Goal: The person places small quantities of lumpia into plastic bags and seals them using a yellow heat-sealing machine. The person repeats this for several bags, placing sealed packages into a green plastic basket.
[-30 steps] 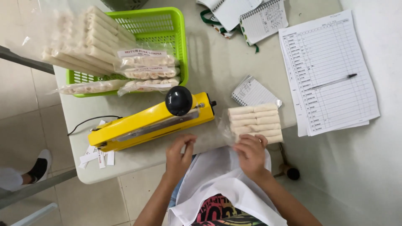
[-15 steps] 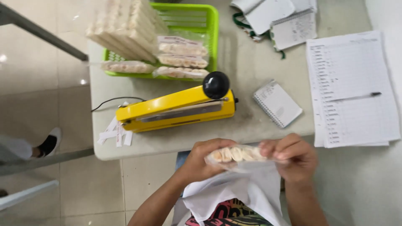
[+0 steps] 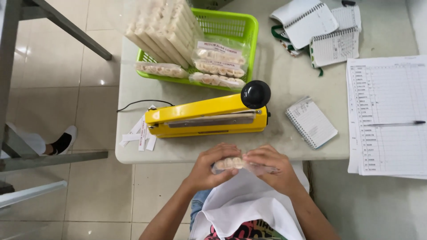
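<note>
We see a yellow heat sealer [image 3: 207, 120] with a black knob [image 3: 255, 94], before a lime-green basket [image 3: 231, 26].

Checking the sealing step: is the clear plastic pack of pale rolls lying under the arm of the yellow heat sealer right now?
No, the clear plastic pack of pale rolls is held in both hands at the table edge, apart from the yellow heat sealer.

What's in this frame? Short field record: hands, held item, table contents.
left hand: grips clear bag of pale rolls
right hand: grips the same bag, other end
in front: yellow heat sealer, arm down
basket: green basket, filled bags stacked
table: notepad, notebooks, printed sheet with pen
</note>
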